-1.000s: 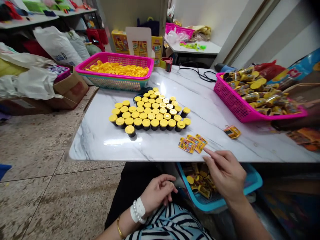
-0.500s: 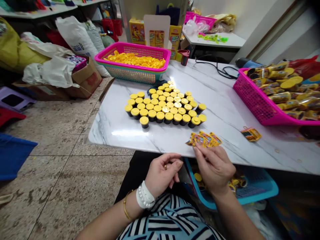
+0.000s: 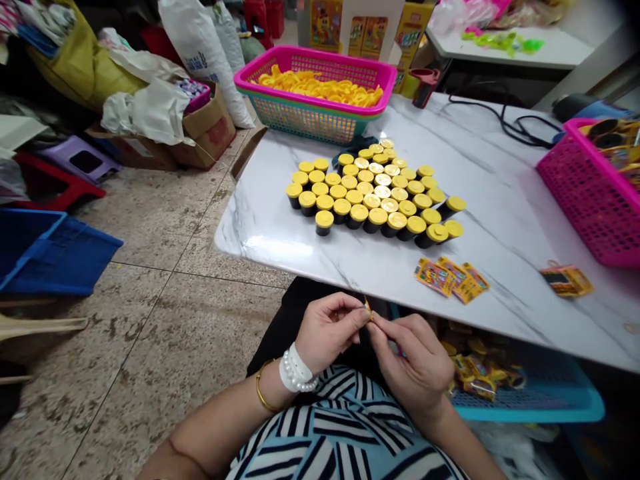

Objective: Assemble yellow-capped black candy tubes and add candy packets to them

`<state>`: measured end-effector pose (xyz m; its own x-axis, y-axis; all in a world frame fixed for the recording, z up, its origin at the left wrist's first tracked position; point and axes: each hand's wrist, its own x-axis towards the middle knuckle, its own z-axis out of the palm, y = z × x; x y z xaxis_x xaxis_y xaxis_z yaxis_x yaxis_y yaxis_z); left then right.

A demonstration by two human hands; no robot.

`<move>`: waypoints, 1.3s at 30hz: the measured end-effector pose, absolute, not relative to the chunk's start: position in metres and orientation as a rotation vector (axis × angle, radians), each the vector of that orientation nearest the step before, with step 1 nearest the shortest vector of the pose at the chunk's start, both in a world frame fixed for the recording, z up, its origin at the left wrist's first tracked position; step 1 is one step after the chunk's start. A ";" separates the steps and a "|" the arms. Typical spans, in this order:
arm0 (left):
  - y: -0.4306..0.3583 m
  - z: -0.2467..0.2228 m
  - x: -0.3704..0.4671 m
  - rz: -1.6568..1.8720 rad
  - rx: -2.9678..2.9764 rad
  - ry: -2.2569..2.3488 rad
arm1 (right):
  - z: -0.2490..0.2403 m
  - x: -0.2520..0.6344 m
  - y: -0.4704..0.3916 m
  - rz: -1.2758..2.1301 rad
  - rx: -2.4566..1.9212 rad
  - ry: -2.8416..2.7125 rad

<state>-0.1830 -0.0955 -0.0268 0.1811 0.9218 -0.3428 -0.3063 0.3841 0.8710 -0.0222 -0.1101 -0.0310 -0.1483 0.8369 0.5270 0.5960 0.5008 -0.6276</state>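
In front of my body, just off the table's near edge, my left hand (image 3: 330, 333) and my right hand (image 3: 415, 357) meet fingertip to fingertip. Pinched between them is a small yellow printed label (image 3: 369, 308), seen nearly edge-on. A few more yellow printed labels (image 3: 453, 279) lie overlapping on the table, beyond my right hand. Farther back stands a close group of black tubs with yellow lids (image 3: 373, 200). One lidded tub (image 3: 324, 223) sits a little nearer, in front of the group. A bundle of labels (image 3: 567, 280) rests toward the right.
Behind the tubs, a pink basket (image 3: 315, 83) holds yellow plastic pieces. Another pink basket (image 3: 595, 193) with yellow packets stands on the right. Below the marble-patterned table (image 3: 260, 213), a blue basket (image 3: 540, 400) contains wrapped yellow items. A black cable (image 3: 505, 117) lies at the back.
My right hand has moved from the labels on the table toward my left hand, bringing one label along. Both hands now grip it. The view has shifted, too.
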 end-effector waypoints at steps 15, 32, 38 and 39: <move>-0.117 -0.021 -0.198 1.165 1.007 1.340 | -0.041 -0.046 -0.107 1.235 -1.450 -1.212; -0.121 -0.014 -0.214 1.466 1.080 1.410 | -0.046 -0.055 -0.108 0.803 -1.273 -1.626; -0.120 -0.016 -0.219 1.431 0.985 1.364 | -0.047 -0.063 -0.106 0.781 -1.213 -1.703; -0.120 -0.017 -0.220 1.423 0.930 1.360 | -0.047 -0.065 -0.105 0.759 -1.219 -1.694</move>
